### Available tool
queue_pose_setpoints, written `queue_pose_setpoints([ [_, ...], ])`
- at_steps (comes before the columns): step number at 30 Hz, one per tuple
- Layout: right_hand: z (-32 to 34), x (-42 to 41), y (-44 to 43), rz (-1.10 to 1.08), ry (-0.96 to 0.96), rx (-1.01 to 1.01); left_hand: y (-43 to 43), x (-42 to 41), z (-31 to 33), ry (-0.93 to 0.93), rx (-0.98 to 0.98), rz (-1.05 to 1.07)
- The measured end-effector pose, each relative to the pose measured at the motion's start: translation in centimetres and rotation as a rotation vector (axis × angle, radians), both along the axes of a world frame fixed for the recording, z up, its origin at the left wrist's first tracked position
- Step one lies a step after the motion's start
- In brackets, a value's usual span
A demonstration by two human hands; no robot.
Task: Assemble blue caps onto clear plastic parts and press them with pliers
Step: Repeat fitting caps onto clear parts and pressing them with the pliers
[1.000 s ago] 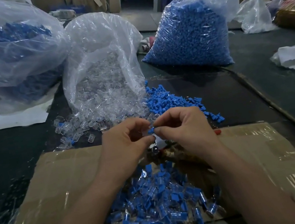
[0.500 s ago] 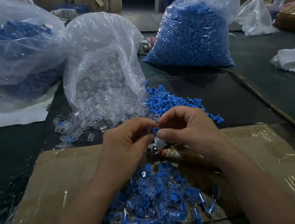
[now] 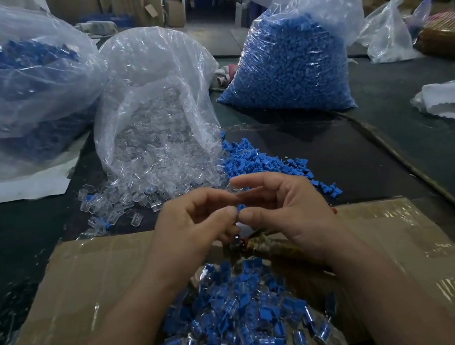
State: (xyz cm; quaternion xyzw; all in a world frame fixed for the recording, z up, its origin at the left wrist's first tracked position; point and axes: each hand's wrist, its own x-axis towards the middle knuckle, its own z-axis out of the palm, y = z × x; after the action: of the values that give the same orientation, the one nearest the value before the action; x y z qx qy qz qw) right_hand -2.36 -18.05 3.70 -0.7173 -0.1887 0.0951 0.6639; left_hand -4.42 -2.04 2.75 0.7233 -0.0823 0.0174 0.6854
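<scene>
My left hand (image 3: 196,226) and my right hand (image 3: 284,208) meet fingertip to fingertip above the cardboard. Between them they pinch a small clear plastic part with a blue cap (image 3: 240,207), mostly hidden by the fingers. Under my hands lie the pliers (image 3: 258,241), with only the metal joint and wrapped handles showing. A heap of assembled blue-and-clear pieces (image 3: 240,322) sits on the cardboard near me. Loose clear parts (image 3: 133,198) spill from an open bag, and loose blue caps (image 3: 264,162) lie to their right.
A taped cardboard sheet (image 3: 94,287) covers the near table. Behind stand a bag of clear parts (image 3: 152,100), a bag of blue caps (image 3: 292,63) and a bag of blue pieces (image 3: 3,78) at left. A cable (image 3: 422,183) runs along the right.
My right index finger has lifted and straightened above the pinched piece. Both hands stay together over the pliers.
</scene>
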Motion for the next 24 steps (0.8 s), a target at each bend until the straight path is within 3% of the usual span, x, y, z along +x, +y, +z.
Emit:
queue_pose_setpoints([
  [13,-0.8,-0.3,0.7,-0.069,-0.214,-0.095,-0.1,0.2,0.4,0.125,-0.117,0.062],
  [24,-1.0,-0.2,0.3,-0.127,-0.435,-0.194,0.4,0.5,0.2,0.266,-0.273,-0.023],
])
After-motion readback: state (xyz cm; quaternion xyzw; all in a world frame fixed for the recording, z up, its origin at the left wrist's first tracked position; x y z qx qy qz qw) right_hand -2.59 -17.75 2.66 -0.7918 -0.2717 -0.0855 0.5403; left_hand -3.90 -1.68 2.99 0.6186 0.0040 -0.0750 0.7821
